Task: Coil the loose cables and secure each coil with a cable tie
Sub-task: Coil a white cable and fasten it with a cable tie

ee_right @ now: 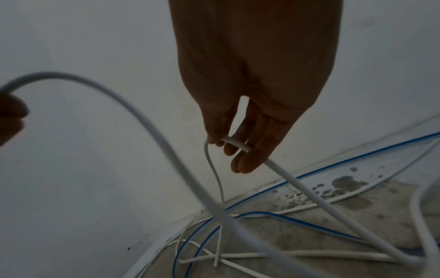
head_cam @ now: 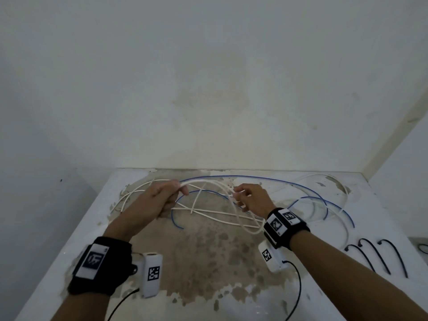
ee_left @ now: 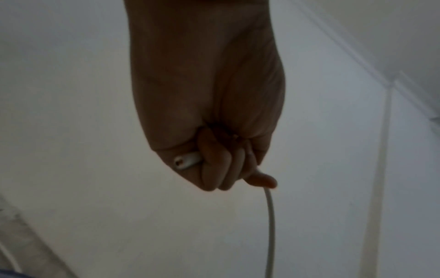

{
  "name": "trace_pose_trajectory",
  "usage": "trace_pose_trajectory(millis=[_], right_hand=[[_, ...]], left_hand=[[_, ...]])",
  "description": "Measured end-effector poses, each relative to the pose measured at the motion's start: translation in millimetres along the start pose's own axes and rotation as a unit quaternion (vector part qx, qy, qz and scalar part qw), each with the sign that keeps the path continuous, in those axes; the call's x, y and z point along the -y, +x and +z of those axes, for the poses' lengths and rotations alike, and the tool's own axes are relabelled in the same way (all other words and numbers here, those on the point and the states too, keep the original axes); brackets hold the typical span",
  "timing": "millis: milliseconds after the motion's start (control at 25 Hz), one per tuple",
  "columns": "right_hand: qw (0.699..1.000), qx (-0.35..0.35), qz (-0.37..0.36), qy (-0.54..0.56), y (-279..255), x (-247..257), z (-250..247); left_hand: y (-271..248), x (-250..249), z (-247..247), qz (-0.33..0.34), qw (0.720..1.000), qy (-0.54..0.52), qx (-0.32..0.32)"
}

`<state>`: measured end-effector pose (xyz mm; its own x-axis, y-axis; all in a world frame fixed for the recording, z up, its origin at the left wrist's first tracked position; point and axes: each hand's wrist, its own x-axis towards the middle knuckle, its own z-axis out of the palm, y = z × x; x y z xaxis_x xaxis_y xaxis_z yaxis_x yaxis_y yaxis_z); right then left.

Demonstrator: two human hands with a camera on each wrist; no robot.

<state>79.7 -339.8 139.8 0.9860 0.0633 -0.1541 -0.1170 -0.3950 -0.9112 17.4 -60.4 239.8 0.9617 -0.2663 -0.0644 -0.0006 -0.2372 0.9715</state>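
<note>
Head view: left hand (head_cam: pixel 162 198) is fisted round the white cable (head_cam: pixel 208 181) near its cut end, right hand (head_cam: pixel 251 199) pinches it further along. The cable arcs sideways between them, above the blue cable (head_cam: pixel 273 180); I'd say the right hand brings its loop over.

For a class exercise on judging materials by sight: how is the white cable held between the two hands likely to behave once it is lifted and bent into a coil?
The white cable arches between the left hand and right hand without drooping, so it is probably springy. Its loops on the table stay wide, so a coil may spring open until tied. It looks thin and probably light.
</note>
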Motion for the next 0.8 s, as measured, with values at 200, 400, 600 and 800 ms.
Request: trace_pose_trajectory(millis=[200,400,600,800], right_hand=[[0.989,0.139,0.029,0.041,-22,20,-2],[0.986,0.156,-0.042,-0.039,-40,-4,-44],[0.95,0.157,-0.149,-0.224,-64,30,-56],[0.878,0.15,-0.327,-0.315,-85,107,-47]], left_hand=[[36,-5,8,0.029,0.99,-0.118,-0.076],[57,-2,-1,0.018,0.94,-0.285,-0.186],[72,1,39,-0.001,0.919,-0.367,-0.144],[66,-14,85,0.035,0.971,-0.235,-0.027]])
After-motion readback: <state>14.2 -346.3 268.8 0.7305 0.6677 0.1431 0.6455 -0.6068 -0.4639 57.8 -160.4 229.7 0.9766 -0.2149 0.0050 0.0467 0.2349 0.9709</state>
